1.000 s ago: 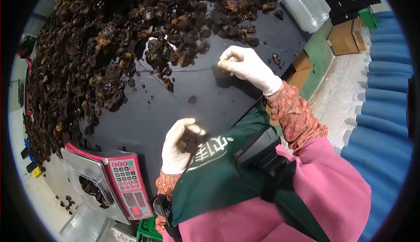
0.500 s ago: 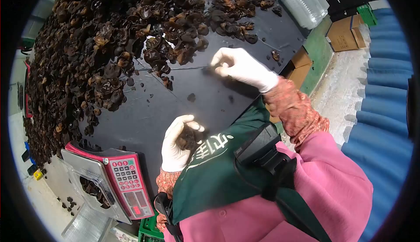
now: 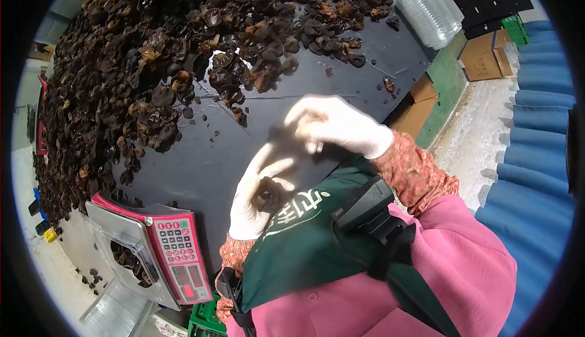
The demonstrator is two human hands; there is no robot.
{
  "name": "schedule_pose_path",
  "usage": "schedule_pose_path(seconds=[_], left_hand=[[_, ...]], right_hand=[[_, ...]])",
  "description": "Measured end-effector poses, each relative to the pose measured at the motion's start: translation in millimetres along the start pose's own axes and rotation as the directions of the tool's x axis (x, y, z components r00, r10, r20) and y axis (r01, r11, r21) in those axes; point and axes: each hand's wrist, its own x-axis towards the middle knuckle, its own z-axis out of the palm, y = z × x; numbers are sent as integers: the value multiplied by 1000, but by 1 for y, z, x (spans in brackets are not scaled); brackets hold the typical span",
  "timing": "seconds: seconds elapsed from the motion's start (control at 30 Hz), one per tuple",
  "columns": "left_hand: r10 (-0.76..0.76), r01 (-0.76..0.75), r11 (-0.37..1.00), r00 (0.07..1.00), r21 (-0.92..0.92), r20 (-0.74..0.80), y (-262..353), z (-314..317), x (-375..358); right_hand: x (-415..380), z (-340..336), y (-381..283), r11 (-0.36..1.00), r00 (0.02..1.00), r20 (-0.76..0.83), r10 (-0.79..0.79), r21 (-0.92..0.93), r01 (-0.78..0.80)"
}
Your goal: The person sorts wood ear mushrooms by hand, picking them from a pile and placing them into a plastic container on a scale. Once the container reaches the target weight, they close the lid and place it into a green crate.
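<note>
My left hand (image 3: 255, 195), in a white glove, has its fingers curled round a dark mushroom piece (image 3: 267, 196) in the palm, above the apron's edge. Up and to the right, my right hand (image 3: 329, 125), also gloved, pinches a blurred dark piece (image 3: 281, 137) that hangs between the two hands. A large heap of dark brown mushroom pieces (image 3: 122, 63) covers the far and left part of the grey table (image 3: 183, 172).
A red scale (image 3: 177, 245) at the lower left bears a clear tray with dark pieces. Stacked clear trays (image 3: 429, 17) stand at the upper right. Beyond the table's right edge are cardboard boxes (image 3: 484, 56), a green crate (image 3: 515, 30) and a blue curtain (image 3: 533, 154).
My right hand has moved down and towards my left hand. The thumb and fingers of my left hand have spread upward. The view has shifted slightly.
</note>
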Motion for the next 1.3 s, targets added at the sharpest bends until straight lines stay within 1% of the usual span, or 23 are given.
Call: schedule_pose_path(seconds=[0.07, 0.13, 0.2, 0.27, 0.3, 0.4, 0.43, 0.47, 0.53, 0.6, 0.67, 0.73, 0.77, 0.8, 0.87, 0.93, 0.97, 1.0, 1.03, 1.13, 1.17, 1.23, 1.3], left_hand=[[-4, 9, 989, 999, -145, 37, -2, 3, 0], [12, -15, 1000, 996, -26, -90, -4, -2, -3], [8, -8, 1000, 1000, -16, -26, -9, -21, 0], [-8, 8, 999, 1000, -44, 7, -11, -26, 1], [-21, 22, 997, 1000, -77, 9, -11, -23, 1], [-73, 66, 991, 996, -113, -51, -4, -11, -2], [-89, 78, 983, 994, -167, -61, -1, -4, -3], [-114, 96, 972, 991, -215, -69, 1, -1, -3], [-128, 113, 967, 990, -228, -56, 5, 1, 2], [-143, 116, 958, 986, -261, -87, 5, 3, 5], [-171, 139, 968, 974, -207, -146, 3, -3, 4], [-168, 141, 974, 975, -179, -145, 1, -4, 2], [-169, 140, 976, 970, -165, -174, 2, 0, 0], [-136, 124, 989, 974, -77, -179, 2, 1, -3], [-169, 133, 974, 967, -184, -192, -1, -6, -4], [-111, 84, 976, 985, -200, -130, 0, -12, -3], [-114, 78, 982, 970, -170, -215, 1, -8, -3], [-103, 72, 985, 974, -156, -201, 0, -7, -3], [-88, 63, 988, 979, -139, -183, 1, -7, -2], [-50, 51, 999, 994, 11, -92, 2, -7, -3], [-41, 45, 996, 998, 77, -56, 2, -9, -5], [-121, 120, 979, 993, -165, 7, 1, -19, 0], [-78, 71, 992, 995, -109, -62, -1, -16, -4]], right_hand=[[-2, 18, -6, 944, 981, 186, -48, -312, 105], [12, 8, -3, 870, 982, 25, -185, -461, 175], [41, -14, 9, 724, 826, -261, -500, -650, 233], [64, -30, 14, 368, 621, -245, -745, -927, 76], [72, -35, 15, 251, 605, -157, -780, -965, 73], [70, -38, 19, 327, 650, -150, -745, -932, 160], [52, -20, -3, 579, 811, -269, -520, -808, 103], [34, -6, -16, 798, 911, -221, -348, -581, 164], [19, 11, -14, 792, 924, 133, -359, -481, 377], [17, 19, -14, 756, 945, 116, -306, -574, 315], [46, 8, -6, 587, 820, -106, -563, -749, 306], [74, -7, 4, 445, 785, -219, -580, -892, 80], [86, -16, 21, 317, 756, -112, -645, -939, 131], [83, -14, 17, 403, 797, -137, -588, -904, 141], [66, -10, 7, 556, 883, -145, -445, -818, 146], [51, -18, 5, 737, 948, -91, -305, -653, 174], [42, -23, 2, 818, 975, -51, -214, -555, 151], [35, -27, -2, 886, 992, -5, -129, -450, 113], [32, -31, -11, 785, 997, 25, -74, -616, 74], [50, -23, -6, 658, 913, -170, -370, -742, 129], [65, -24, 4, 547, 851, -176, -495, -824, 147], [85, -10, 8, 499, 850, -214, -481, -864, 65], [96, -5, 18, 501, 875, -225, -428, -865, 22]])
